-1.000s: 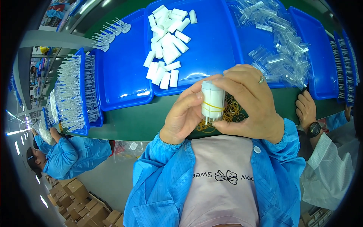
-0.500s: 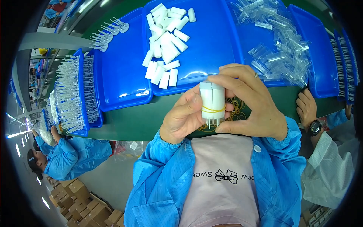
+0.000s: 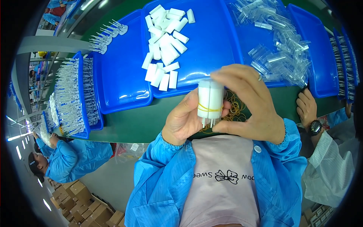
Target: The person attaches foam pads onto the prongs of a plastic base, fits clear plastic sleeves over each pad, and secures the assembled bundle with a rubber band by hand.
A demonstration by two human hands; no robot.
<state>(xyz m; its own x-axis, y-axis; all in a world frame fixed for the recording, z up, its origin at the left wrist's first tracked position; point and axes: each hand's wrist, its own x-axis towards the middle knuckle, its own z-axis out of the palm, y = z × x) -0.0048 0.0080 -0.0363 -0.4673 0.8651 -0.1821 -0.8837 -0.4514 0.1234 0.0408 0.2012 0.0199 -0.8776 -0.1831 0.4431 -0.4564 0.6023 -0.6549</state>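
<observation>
In the head view, the white cylindrical bundle of upright plastic parts (image 3: 206,94) stands nearly vertical between the hands, in front of the chest, with a thin yellow rubber band (image 3: 210,109) around its lower half. Handling it well probably means a steady, even hold: too hard a squeeze on one side might shift the pieces out of line. The band would sit best level, and the slim pale prongs (image 3: 203,123) below it should be spared any sideways push (they look easy to bend).

The bare left hand (image 3: 181,119) grips the bundle from the left, thumb along its near side and fingers wrapped behind, one fingertip showing past the right edge. The bare right hand (image 3: 255,104) arches like a C on the other side, index finger high near the top rim and thumb low by the prongs. That index finger is blurred, so I cannot tell whether the right fingers press the bundle or stand just off it. Both wrists angle inward from blue cloth sleeves (image 3: 166,155). Behind the bundle, loose yellow-brown rubber bands (image 3: 236,108) lie on the green tabletop (image 3: 124,125).
</observation>
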